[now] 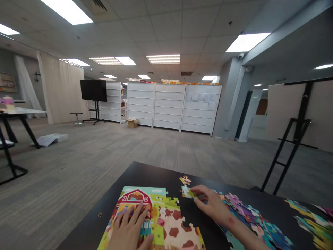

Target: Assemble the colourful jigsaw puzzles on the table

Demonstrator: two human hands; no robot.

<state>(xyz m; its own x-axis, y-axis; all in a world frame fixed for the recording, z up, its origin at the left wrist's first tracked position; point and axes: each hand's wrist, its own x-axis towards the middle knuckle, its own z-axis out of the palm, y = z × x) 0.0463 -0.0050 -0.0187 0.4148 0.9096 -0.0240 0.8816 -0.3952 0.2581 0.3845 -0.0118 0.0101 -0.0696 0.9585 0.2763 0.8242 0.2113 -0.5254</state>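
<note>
A partly joined jigsaw puzzle (171,229) lies on the black table, showing a red barn, a figure and a brown-spotted cow. My left hand (131,225) rests flat on its left part with the fingers spread, covering some of the picture. Right of the puzzle's top edge, my right hand (210,205) has thumb and forefinger closed on the right edge of a loose puzzle piece (186,191) in pale blue and green. That piece is apart from the joined part. Just beyond it lies a second loose piece (185,180) with brown and white patches.
A heap of colourful puzzle pieces (249,215) spreads along the table right of my right forearm. More pieces (312,222) lie at the far right. The black table (145,173) ends a little beyond the puzzle. A black easel stand (291,146) rises from the floor at right.
</note>
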